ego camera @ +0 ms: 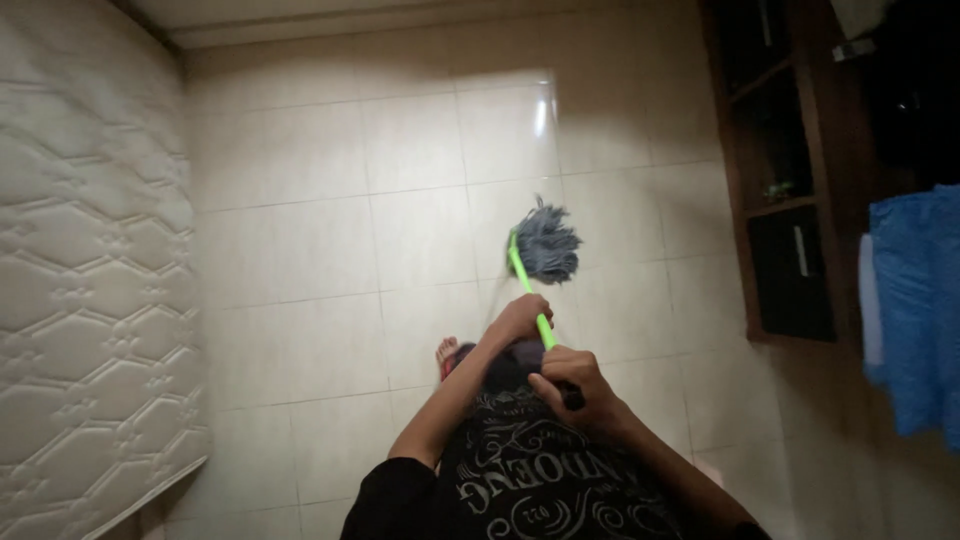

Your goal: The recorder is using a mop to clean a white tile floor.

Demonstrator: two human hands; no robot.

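A mop with a bright green handle (522, 272) and a grey stringy head (547, 244) rests on the pale tiled floor (330, 250) ahead of me. My left hand (520, 318) grips the green handle lower down, fingers wrapped around it. Closer to my body, my right hand (572, 385) is closed around the dark upper end of the same handle. A bare foot (446, 352) shows just behind my left forearm. My dark printed shirt fills the bottom of the view.
A white quilted mattress (90, 280) stands along the left side. A dark wooden shelf unit (790, 180) lines the right wall, and blue cloth (915, 310) hangs at the far right. A patch of light falls on the tiles in the middle.
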